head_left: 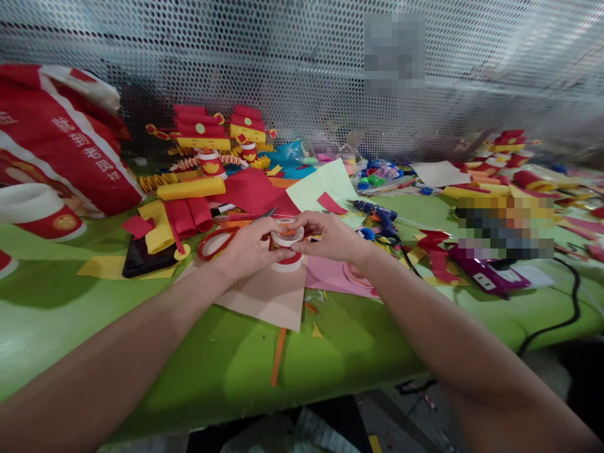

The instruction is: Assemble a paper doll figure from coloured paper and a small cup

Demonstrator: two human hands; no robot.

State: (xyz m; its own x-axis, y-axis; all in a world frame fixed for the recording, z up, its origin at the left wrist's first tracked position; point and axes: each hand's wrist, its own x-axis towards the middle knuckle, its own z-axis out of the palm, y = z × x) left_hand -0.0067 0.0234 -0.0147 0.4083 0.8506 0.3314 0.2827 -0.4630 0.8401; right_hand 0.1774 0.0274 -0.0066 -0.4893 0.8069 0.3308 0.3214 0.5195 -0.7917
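Note:
A small red-and-white paper cup (287,263) stands over a pale pinkish-brown paper sheet (278,302), between my two hands. My left hand (252,244) grips the cup's left side, thumb toward the front. From the right, my right hand (328,236) closes on it near the white upper rim, thumb and fingers bent. A bit of orange shows within the rim, too small to make out. Beside my left hand lie scissors with red handles (214,244), partly covered by it. An orange paper strip (278,357) hangs toward the table's front.
Beyond my right hand lies a blue glue gun (377,214) with a black cord. Red and yellow paper figures (202,135) stand at the back. A phone (148,257), a large paper cup (42,211) and a red bag (70,138) are left; a purple power strip (491,270) is right.

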